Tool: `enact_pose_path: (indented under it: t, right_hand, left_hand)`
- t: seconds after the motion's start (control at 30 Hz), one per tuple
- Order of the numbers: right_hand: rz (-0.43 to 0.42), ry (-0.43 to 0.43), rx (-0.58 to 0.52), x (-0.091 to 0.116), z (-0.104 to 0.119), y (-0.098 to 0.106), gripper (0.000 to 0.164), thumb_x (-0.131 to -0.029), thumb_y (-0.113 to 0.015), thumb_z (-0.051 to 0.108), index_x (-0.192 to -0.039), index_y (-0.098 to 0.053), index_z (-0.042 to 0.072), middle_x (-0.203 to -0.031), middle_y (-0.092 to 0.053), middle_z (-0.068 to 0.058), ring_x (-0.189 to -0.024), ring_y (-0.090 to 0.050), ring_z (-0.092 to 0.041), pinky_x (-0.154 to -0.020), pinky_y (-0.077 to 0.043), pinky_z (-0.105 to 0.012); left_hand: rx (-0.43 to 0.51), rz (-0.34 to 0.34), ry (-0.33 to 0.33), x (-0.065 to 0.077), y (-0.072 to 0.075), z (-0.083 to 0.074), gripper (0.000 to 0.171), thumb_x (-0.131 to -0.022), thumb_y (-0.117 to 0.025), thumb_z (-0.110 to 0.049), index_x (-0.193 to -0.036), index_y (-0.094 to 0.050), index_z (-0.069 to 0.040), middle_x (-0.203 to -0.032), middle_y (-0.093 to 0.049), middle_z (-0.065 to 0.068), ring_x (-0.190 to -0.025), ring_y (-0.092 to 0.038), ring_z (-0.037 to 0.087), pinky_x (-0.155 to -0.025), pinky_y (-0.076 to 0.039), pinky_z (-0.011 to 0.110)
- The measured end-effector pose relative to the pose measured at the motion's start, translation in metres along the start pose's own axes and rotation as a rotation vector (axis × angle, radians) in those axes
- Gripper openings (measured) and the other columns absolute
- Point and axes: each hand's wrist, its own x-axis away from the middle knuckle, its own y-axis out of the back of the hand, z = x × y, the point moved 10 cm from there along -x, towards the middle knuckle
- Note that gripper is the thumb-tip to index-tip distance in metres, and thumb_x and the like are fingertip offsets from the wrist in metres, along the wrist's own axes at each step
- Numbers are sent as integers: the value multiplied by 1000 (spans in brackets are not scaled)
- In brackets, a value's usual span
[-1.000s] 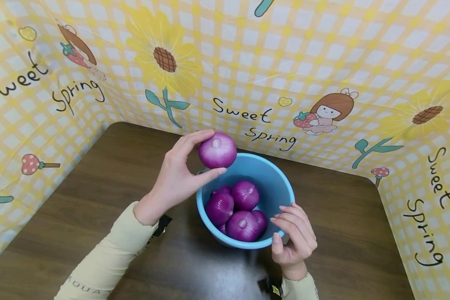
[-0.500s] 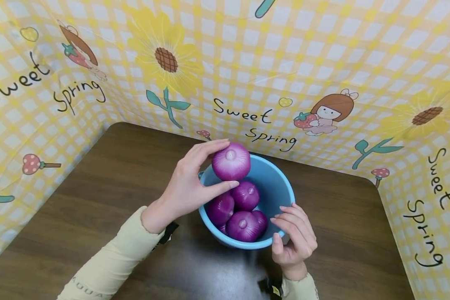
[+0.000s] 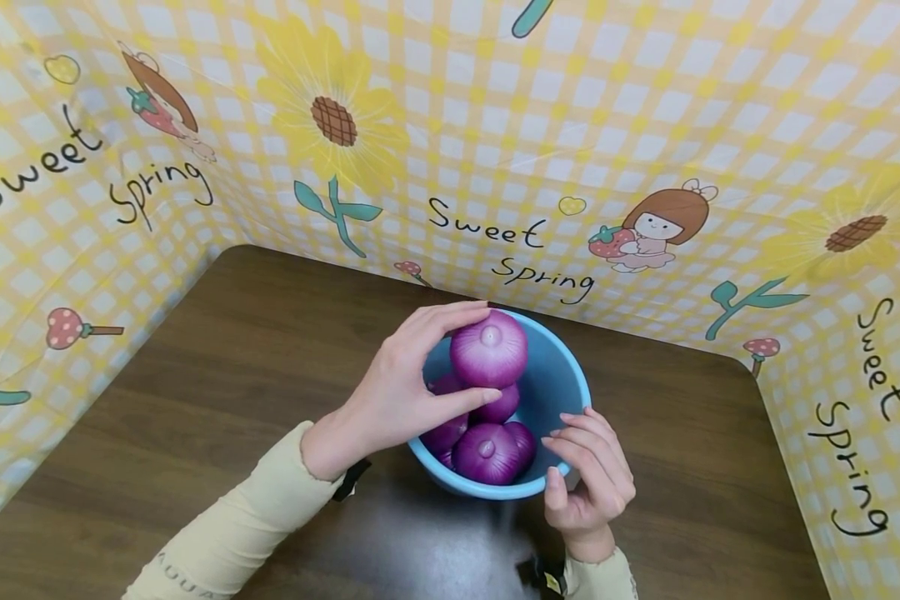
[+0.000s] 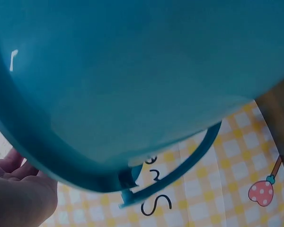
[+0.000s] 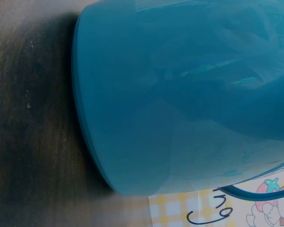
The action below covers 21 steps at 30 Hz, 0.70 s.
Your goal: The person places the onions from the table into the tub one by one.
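In the head view my left hand (image 3: 401, 387) holds a purple onion (image 3: 489, 348) between the thumb below and the fingers above. This onion is over the mouth of a light blue bucket (image 3: 558, 367), overlapping the onions inside. Several more purple onions (image 3: 487, 452) lie in the bucket, partly hidden by the hand and the held onion. My right hand (image 3: 591, 471) grips the bucket's right rim, fingers over the edge and thumb at the outer side. The bucket's wall fills much of the left wrist view, where part of the left hand (image 4: 23, 194) shows at the lower left.
The bucket stands on a dark brown wooden table (image 3: 690, 433). A yellow checked cloth (image 3: 480, 108) with flower prints hangs close behind the table and along both sides. A blue bucket handle (image 4: 180, 172) hangs down outside the wall.
My left hand has moved right and toward me with the onion, from the bucket's far left rim to over its mouth. The right hand has stayed at the rim.
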Motion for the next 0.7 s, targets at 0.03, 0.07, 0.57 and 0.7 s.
enact_pose_path:
  t: [0.03, 0.07, 0.57, 0.7]
  right_hand:
    - [-1, 2, 0, 0, 0, 0, 45, -92, -67, 29, -63, -69, -6, -63, -65, -19, -65, -64, -38, -90, -56, -46]
    - [-2, 3, -1, 0, 0, 0, 45, -92, -67, 29, -63, -69, -6, -62, -64, -19, -65, -64, -38, -89, -56, -46]
    - [-5, 2, -4, -1, 1, 0, 45, -92, -67, 29, -63, -69, -6, -62, -64, -18, -64, -64, -38, -89, -56, -46]
    - [-6, 0, -5, -1, 1, -1, 45, -92, -67, 29, -62, -68, -6, -61, -64, -18, -65, -64, -37, -89, -56, -46]
  left_hand:
    - [8, 7, 0, 0, -2, -1, 80, -73, -95, -22, -142, -56, -11, -145, -55, 5, -131, -48, 19, -97, -53, 39]
    - [13, 15, 0, 0, -4, -1, 80, -73, -95, -22, -142, -56, -11, -145, -55, 6, -131, -48, 19, -96, -53, 39]
    - [-55, 138, 7, 0, -28, -3, 75, -80, -89, -36, -143, -56, -12, -144, -56, 0, -134, -46, 18, -99, -51, 36]
    - [-72, 170, 2, 0, -34, -3, 75, -81, -88, -38, -143, -56, -12, -143, -56, 0, -133, -46, 17, -100, -50, 36]
